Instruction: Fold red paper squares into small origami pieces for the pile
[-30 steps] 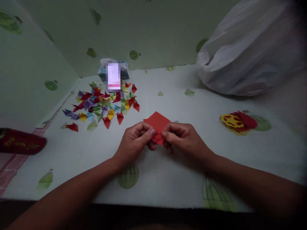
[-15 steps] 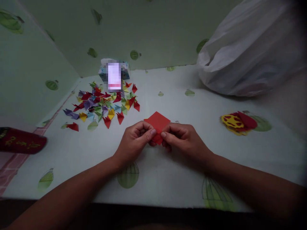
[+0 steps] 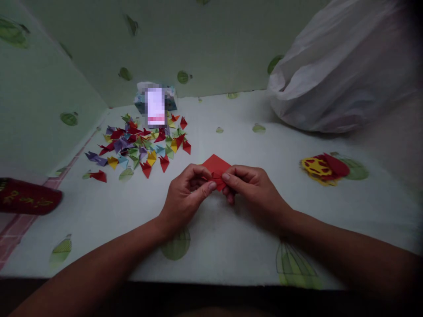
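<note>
A folded piece of red origami paper (image 3: 214, 164) is held up between both hands over the middle of the table. Its upper corner points away from me, and a small flap near the lower part stands partly raised. My left hand (image 3: 190, 189) grips the left side of the paper with thumb and curled fingers. On the other side my right hand (image 3: 247, 182) pinches the paper between thumb and forefinger. Fingers cover both side corners. To the left and beyond lie several folded paper birds (image 3: 143, 143) in red, purple, yellow, green and blue.
A phone (image 3: 155, 105) with a lit, blurred screen leans against a tissue box (image 3: 171, 97) behind the birds. A dark red cylinder (image 3: 31, 196) lies at the left edge. Yellow and red paper cutouts (image 3: 322, 168) are on the right, below a large white plastic bag (image 3: 317, 88).
My left thumb has shifted lower on the red paper, and the small lower flap has lifted. Both hands remain on the paper. The view has moved slightly.
</note>
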Demonstrator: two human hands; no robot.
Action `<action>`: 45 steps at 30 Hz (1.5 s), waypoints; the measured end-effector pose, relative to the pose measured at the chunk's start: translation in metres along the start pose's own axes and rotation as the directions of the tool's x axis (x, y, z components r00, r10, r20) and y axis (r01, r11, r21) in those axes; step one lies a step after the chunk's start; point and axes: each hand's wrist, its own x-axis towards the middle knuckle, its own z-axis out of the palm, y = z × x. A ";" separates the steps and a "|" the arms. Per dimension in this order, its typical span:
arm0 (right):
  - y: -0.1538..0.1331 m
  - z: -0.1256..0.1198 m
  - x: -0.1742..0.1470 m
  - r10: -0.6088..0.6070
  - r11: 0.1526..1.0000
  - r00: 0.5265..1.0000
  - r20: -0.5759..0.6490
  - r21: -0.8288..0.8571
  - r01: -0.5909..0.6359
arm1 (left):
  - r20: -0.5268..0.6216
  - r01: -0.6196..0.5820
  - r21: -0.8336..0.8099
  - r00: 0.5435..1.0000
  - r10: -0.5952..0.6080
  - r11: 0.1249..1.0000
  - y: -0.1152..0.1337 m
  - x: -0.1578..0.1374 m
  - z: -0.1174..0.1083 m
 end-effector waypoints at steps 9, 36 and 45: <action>0.007 0.004 -0.001 -0.026 0.999 0.999 -0.033 0.031 0.027 | -0.027 -0.016 0.137 0.999 0.020 0.990 -0.005 0.001 0.000; 0.005 -0.002 0.004 0.113 0.987 0.991 0.074 0.109 -0.120 | -0.025 0.079 0.133 0.997 -0.076 0.988 0.002 0.006 -0.003; 0.009 -0.004 0.006 0.110 0.980 0.987 0.117 0.152 -0.127 | -0.003 0.079 0.167 0.997 -0.080 0.983 0.003 0.008 -0.005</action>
